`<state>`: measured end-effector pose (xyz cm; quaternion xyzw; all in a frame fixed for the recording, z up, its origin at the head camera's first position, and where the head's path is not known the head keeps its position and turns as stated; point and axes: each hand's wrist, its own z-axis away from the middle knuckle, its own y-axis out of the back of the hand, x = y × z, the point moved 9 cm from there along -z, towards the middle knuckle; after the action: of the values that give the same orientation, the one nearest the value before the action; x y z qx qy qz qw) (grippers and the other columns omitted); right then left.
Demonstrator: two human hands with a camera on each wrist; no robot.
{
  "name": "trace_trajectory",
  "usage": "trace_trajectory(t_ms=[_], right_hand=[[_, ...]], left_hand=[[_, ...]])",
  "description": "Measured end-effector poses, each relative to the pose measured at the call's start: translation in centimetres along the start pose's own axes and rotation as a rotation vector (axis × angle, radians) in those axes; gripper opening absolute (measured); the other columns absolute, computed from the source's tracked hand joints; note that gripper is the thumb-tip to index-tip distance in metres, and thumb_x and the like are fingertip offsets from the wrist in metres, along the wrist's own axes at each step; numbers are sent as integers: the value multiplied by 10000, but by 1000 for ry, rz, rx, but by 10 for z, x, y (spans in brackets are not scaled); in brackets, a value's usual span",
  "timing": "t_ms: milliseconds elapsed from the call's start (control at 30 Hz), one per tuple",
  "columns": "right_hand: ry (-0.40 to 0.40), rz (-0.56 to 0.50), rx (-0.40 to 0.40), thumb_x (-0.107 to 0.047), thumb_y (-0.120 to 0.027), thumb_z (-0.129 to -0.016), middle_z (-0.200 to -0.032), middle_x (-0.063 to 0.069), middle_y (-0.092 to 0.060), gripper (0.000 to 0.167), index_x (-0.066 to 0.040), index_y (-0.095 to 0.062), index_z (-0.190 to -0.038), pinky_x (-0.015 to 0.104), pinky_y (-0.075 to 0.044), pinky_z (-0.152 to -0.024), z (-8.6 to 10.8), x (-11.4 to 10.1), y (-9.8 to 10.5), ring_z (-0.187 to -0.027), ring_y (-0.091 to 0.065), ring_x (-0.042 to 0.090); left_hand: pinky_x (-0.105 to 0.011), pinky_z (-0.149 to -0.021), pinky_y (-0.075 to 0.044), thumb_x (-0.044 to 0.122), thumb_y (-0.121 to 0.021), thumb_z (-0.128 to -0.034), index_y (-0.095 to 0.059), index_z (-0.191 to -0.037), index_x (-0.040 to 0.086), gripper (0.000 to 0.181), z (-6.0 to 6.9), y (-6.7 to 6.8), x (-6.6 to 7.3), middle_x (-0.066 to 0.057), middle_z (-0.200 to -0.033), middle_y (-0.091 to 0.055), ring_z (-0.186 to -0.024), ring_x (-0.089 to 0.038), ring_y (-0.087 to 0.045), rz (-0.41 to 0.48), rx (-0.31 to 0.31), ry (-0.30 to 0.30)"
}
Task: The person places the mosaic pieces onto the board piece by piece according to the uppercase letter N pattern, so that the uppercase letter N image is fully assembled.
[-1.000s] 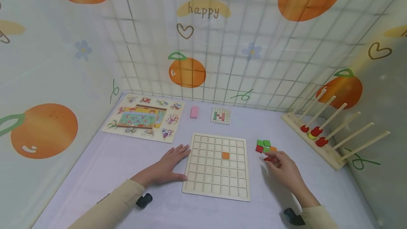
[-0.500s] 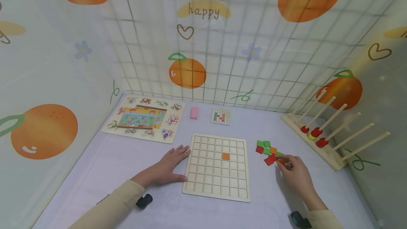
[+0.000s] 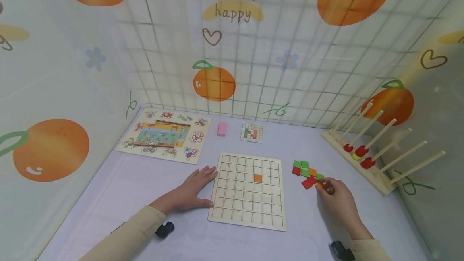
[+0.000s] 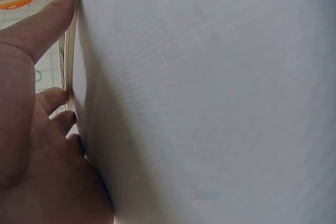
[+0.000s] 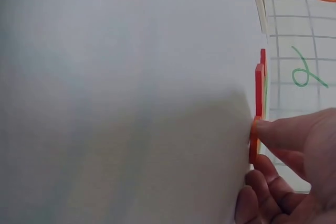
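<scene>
A wooden grid board (image 3: 246, 204) lies flat in the middle of the table in the head view, with one orange tile (image 3: 257, 178) in a cell. My left hand (image 3: 192, 190) rests at its left edge, fingers spread, thumb touching the rim. To the right of the board is a loose cluster of green tiles (image 3: 297, 164), red tiles (image 3: 309, 182) and orange ones. At its near end my right hand (image 3: 338, 198) pinches an orange tile (image 5: 254, 148) between thumb and fingers, low at the tabletop. Part of that tile is hidden by the fingertips.
Behind the board lie a small card with a coloured grid pattern (image 3: 251, 133) and a pink block (image 3: 221, 129). A picture puzzle board (image 3: 181, 155) is at the back left. On the right stands a wooden peg rack (image 3: 377, 176) with several red beads.
The right hand has let go of a red tile beside the cluster and moved slightly right to an orange tile. The left hand and the board stay put.
</scene>
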<state>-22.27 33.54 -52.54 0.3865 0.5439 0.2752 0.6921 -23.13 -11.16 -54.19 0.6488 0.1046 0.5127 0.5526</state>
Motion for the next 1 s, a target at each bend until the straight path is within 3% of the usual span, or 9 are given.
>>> trace_trajectory(t_ms=[333, 467, 633, 1000], right_hand=[[-26, -2, 7, -137, -755, -925, -1117, 211, -602, 408, 29, -636, -1278, 320, -582, -719, -1, 3, -1, -972, -554, 316], [7, -1, 10, -107, -762, -910, -1086, 202, -607, 361, 21, -645, -1227, 349, -588, -731, 0, 1, -1, -961, -566, 316], [48, 11, -16, -108, -757, -917, -1029, 178, -659, 333, -44, -597, -1202, 311, -583, -676, 2, -2, -1, -892, -594, 292], [6, 12, -39, -178, -755, -933, -990, 162, -682, 359, -94, -599, -1245, 250, -533, -600, 0, 2, -2, -845, -598, 278]], left_hand=[[-459, -1285, -14, 576, -718, -880, -254, -1629, 158, 975, 0, 2, 1, 3, -1706, -146, -1574, -213, -28, -6, -1, 7], [-455, -1285, -13, 573, -720, -880, -253, -1629, 161, 975, 1, 1, 1, 5, -1707, -144, -1574, -211, -27, -9, -2, 12], [-451, -1285, -14, 582, -717, -878, -253, -1630, 170, 974, 0, 0, -1, 17, -1707, -140, -1574, -205, -23, -14, -3, 19], [-449, -1286, -16, 593, -716, -873, -249, -1631, 168, 987, -1, -1, -2, 18, -1708, -134, -1574, -196, -20, -16, -3, 14]])
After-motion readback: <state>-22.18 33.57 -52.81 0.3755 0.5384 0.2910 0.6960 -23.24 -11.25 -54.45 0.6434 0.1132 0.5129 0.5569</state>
